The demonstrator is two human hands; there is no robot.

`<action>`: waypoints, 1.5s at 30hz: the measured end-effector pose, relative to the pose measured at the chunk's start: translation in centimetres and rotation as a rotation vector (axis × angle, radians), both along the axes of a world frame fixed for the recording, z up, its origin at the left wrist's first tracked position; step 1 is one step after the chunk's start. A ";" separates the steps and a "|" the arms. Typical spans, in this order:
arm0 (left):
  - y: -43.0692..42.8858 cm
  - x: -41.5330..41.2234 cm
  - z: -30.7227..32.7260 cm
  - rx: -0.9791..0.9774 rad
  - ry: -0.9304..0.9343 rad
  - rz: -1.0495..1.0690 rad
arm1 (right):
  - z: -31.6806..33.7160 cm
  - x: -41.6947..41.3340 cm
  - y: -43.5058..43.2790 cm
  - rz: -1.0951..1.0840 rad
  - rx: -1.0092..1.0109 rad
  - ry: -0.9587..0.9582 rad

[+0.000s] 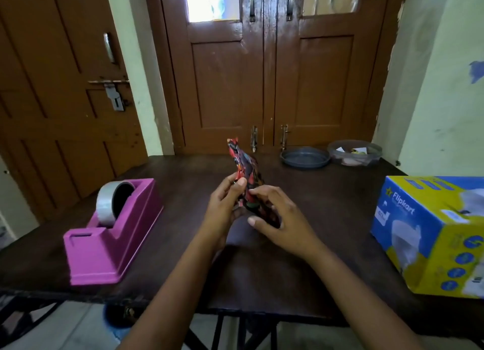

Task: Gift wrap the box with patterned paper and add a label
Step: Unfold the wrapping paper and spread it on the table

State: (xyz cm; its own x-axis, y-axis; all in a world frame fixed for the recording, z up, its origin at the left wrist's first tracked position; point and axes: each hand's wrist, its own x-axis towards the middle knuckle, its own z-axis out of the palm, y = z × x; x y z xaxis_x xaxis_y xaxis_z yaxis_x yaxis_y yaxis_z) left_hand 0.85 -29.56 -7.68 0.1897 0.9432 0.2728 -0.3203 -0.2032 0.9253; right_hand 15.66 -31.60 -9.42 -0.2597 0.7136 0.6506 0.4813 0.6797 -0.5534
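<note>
Barely started imo: left hand [225, 205] and right hand [284, 218] both pinch the still-folded paper [245, 166]. The box [432, 231] sits bare, tape [112, 200] untouched, no label yet.

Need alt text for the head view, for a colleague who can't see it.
The left hand and right hand hold a folded piece of patterned paper upright above a dark wooden table. A pink tape dispenser sits on its left side, a blue and yellow Flipkart box on its right, a grey lid and clear container at the far edge.
</note>
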 end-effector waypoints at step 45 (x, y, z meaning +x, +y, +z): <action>0.0 -0.1 -0.6 0.005 0.179 0.158 | 1.6 2.2 0.1 -0.331 -0.139 0.702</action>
